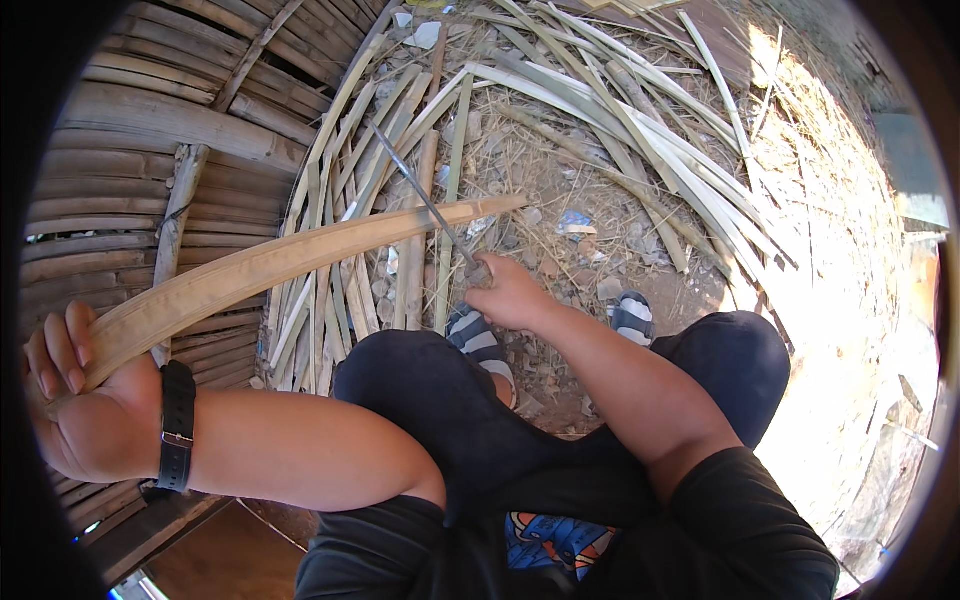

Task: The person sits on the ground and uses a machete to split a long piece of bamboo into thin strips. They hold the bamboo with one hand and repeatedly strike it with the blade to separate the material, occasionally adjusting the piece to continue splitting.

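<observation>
While the left hand [110,425] near nine o'clock grips the bamboo strip [270,262] by one end, apparently to steady it, the right hand [510,292] holds a thin metal blade [407,174], pointing toward eleven o'clock, across the strip's tapering end.

I record the left hand [105,425] cut off along its outer side by the view's left edge. Where the bamboo strip [250,268] ends within that grip, I cannot determine. The right hand [510,293] conceals most of the thin blade's [418,189] handle. Legs [405,385] partly hide both sandals [632,320]; folds obscure the shirt print [555,540].
</observation>
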`<action>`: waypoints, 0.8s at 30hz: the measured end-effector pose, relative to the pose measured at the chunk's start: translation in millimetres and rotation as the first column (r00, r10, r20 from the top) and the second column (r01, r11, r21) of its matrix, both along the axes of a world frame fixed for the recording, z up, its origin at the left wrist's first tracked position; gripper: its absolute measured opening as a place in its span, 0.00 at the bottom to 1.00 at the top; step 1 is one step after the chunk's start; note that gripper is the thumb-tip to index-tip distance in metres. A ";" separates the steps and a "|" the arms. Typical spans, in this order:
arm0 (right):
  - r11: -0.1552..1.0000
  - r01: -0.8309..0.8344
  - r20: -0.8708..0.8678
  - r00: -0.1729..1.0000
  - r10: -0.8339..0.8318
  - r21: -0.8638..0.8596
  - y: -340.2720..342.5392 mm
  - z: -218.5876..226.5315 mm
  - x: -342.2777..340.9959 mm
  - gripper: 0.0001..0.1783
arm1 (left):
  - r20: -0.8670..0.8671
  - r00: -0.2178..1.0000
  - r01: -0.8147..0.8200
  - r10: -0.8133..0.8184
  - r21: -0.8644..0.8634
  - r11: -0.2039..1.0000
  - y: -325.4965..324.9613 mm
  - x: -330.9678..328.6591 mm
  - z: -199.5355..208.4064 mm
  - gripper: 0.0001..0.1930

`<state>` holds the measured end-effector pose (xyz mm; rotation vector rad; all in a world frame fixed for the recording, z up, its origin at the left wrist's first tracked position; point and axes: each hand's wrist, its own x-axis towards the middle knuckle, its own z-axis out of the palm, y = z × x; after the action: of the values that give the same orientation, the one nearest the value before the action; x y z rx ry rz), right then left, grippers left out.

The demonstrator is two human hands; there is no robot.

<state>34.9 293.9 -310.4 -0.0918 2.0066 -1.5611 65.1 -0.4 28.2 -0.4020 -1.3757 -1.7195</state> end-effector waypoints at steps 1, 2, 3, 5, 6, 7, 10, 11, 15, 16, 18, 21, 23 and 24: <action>0.997 0.037 -0.122 0.992 -0.029 0.062 1.9 -22.4 3.0 0.34 | -0.008 1.000 -0.017 0.017 0.022 1.000 4.5 -1.7 -2.4 0.10; 0.990 0.084 -0.246 0.968 -0.054 0.112 5.3 -50.7 5.4 0.33 | -0.019 0.999 -0.031 0.032 0.039 0.999 8.6 -4.1 -2.2 0.11; 0.987 0.103 -0.182 0.980 -0.079 0.126 11.0 -57.9 5.1 0.33 | -0.027 0.999 -0.023 0.024 0.047 0.999 3.9 -2.9 -3.4 0.11; 0.983 0.126 0.138 0.980 -0.145 0.135 29.0 -59.7 1.6 0.33 | -0.047 0.999 0.002 0.001 0.061 0.998 -9.9 -2.1 -8.6 0.11; 0.983 0.132 0.385 0.907 -0.172 0.126 34.1 -53.7 -2.3 0.33 | -0.059 0.998 0.015 -0.011 0.064 0.998 -14.6 -1.9 -9.9 0.11; 0.986 0.136 0.376 0.913 -0.161 0.091 31.9 -49.6 -6.1 0.32 | -0.076 0.997 0.030 -0.025 0.057 0.998 -18.9 -1.9 -10.6 0.12; 0.995 0.093 0.266 0.959 -0.101 0.042 22.6 -27.7 -4.5 0.32 | -0.058 0.997 -0.038 0.042 0.071 0.997 -12.0 -2.8 -11.3 0.12; 0.998 0.046 0.158 0.986 -0.053 0.047 12.2 -1.8 -3.2 0.32 | -0.030 0.994 -0.103 0.105 0.074 0.992 -10.3 -0.1 -7.9 0.14; 1.000 0.014 -0.302 0.953 -0.019 -0.018 -2.2 -19.9 -2.3 0.32 | 0.047 0.971 -0.236 0.233 0.072 0.969 1.7 -2.2 1.5 0.23; 0.998 0.058 -0.119 0.991 -0.054 0.028 1.8 -31.1 -0.6 0.33 | 0.006 0.983 -0.183 0.183 0.071 0.981 5.4 -4.2 -1.7 0.18; 0.986 0.106 0.247 0.959 -0.136 0.133 21.3 -50.4 3.2 0.35 | -0.046 0.993 -0.104 0.107 0.057 0.993 1.8 -0.9 -6.3 0.13; 0.994 0.042 0.358 0.930 -0.077 0.104 51.8 -71.4 3.4 0.37 | -0.078 0.997 -0.025 0.030 0.057 0.998 -9.8 -6.1 -10.3 0.14; 0.992 0.123 0.375 0.920 -0.115 0.002 40.3 -67.0 0.7 0.36 | -0.075 0.997 -0.028 0.033 0.071 0.997 -11.6 -8.0 -11.2 0.14; 0.987 0.157 0.388 0.913 -0.128 -0.043 31.5 -52.5 0.6 0.35 | -0.065 0.997 -0.033 0.038 0.077 0.997 -11.6 -6.8 -11.8 0.14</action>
<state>35.4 325.4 -362.9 0.3183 1.6761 -1.5973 58.3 -12.0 16.3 -0.3866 -1.2593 -1.7081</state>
